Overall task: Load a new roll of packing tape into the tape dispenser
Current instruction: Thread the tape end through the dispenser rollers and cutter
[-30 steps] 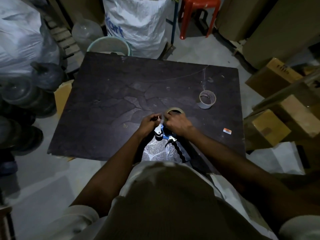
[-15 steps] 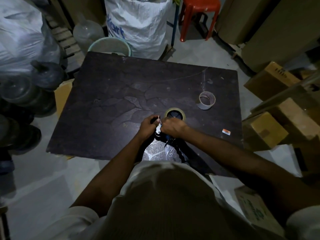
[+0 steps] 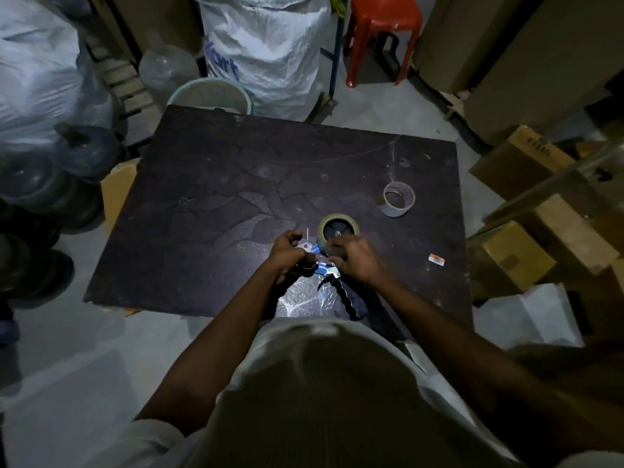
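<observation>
left hand [image 3: 287, 253]: grip curled tight round the front end of the tape dispenser [image 3: 326, 270], which lies on its side on the worktop [image 3: 219, 197] near your edge, handle [image 3: 347, 298] towards you. new roll [image 3: 337, 228] sits on the hub, just beyond both hands. right hand [image 3: 354, 261]: fingers curled at the roll's near edge, blurred, can't tell if that grip has the tape end. my read: threading step. pin the frame with the left, draw the tail through the roller gap straight, no twist. empty core [image 3: 398, 199] is well off right, ignore it
</observation>
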